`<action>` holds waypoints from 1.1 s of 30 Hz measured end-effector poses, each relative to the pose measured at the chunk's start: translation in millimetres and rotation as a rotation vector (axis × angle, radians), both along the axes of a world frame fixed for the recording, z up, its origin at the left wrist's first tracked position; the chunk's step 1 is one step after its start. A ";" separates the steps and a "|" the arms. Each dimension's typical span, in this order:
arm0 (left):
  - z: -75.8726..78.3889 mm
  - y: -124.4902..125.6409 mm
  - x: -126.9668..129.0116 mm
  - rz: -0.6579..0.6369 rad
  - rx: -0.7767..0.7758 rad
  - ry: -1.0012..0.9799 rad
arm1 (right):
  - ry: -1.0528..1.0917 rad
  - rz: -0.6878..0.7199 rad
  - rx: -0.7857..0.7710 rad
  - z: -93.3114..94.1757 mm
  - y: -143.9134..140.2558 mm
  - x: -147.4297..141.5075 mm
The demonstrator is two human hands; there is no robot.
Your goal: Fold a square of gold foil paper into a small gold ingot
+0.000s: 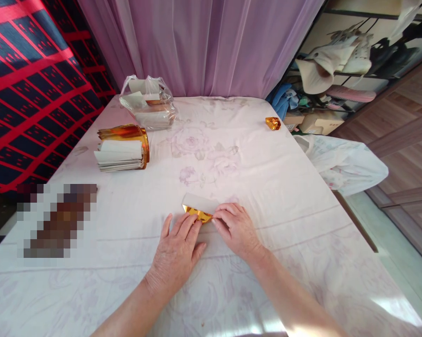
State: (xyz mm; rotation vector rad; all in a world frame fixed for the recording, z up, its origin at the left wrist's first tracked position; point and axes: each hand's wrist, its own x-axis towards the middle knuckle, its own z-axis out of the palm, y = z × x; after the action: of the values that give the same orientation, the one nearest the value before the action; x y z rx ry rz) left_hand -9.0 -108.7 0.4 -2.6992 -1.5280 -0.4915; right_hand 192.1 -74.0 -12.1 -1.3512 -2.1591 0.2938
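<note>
Both hands on the desk (267, 196), near its front edge, centre of view. Left hand (176, 250) lies flat, palm down, fingers loosely spread, fingertips (192, 220) pressing the gold side of a small folded paper (200, 208). Right hand (237, 229) sits at 3 o'clock of the paper, fingers curled together, tips pinching or pressing its right end; cannot tell which. The paper is white on top, gold foil along its near edge, flat on the desk cloth just past both hands.

At 10 o'clock from the hands, well apart: a stack of gold-and-white sheets (121, 152), bent over into a curl. Behind it at 11 o'clock, a clear plastic bag (148, 103) with more white sheets inside. At 1 o'clock, near the far right desk edge, a small folded gold piece (273, 123) alone. Purple curtain (204, 47) behind the desk. Red-and-black patterned cloth (25, 84) at 9 o'clock. A blurred patch at left of the desk, contents unreadable.
</note>
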 end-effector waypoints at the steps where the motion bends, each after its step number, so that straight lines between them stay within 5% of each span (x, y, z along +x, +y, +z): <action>1: 0.0 0.1 0.0 0.002 -0.003 -0.002 | 0.007 -0.010 -0.005 -0.3 0.0 -0.4; 12: 2.4 -1.4 3.3 0.023 -0.002 0.000 | -0.011 -0.046 -0.051 0.7 2.9 -3.2; 22: 2.9 -2.3 5.6 0.042 -0.019 0.027 | 0.024 0.107 -0.106 2.8 12.1 11.4; 33: 4.1 -1.7 6.2 0.041 -0.016 0.011 | 0.065 0.002 -0.080 4.9 8.9 2.0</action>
State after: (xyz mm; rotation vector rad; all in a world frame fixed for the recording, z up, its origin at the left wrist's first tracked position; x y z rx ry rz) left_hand -2.7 -110.4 4.5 -2.6712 -1.5879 -0.4646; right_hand 194.1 -65.1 -7.2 -1.3648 -2.1150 0.4234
